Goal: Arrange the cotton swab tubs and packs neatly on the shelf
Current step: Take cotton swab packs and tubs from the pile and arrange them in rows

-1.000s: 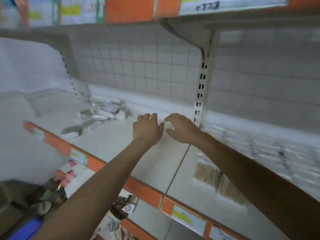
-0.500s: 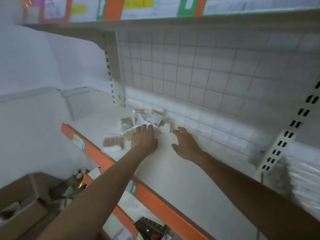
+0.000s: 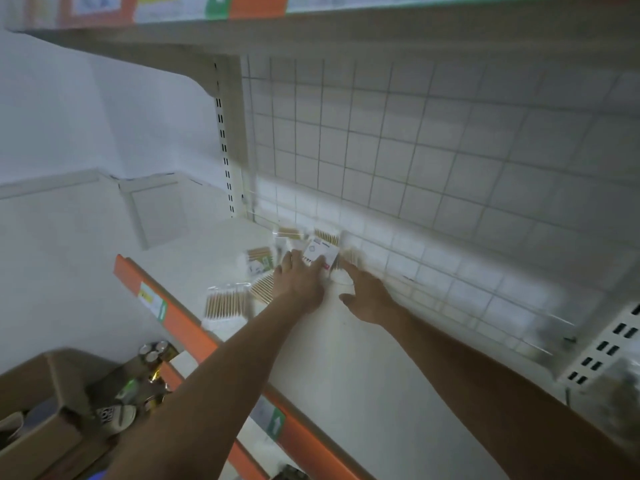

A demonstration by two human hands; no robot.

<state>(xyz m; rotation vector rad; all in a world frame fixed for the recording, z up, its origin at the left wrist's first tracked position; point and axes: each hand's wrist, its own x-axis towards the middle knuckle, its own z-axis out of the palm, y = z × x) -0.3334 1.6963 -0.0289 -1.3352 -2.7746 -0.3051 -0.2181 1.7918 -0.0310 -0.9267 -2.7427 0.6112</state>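
A person's left hand (image 3: 300, 283) lies flat, fingers straight, over a loose scatter of clear packs of wooden-stemmed cotton swabs (image 3: 225, 301) at the back left of a white metal shelf (image 3: 346, 358). Its fingertips rest on a white-labelled flat pack (image 3: 320, 253). The right hand (image 3: 367, 296) is beside it, fingers relaxed and grasping nothing, with the forefinger stretched toward a small white round tub (image 3: 341, 278). Motion blur hides whether it touches the tub. The left hand covers part of the pile, and the pack labels cannot be read. The shelf's orange front rail (image 3: 180, 317) and a brown cardboard box (image 3: 34, 445) are cut off by the frame's edge.
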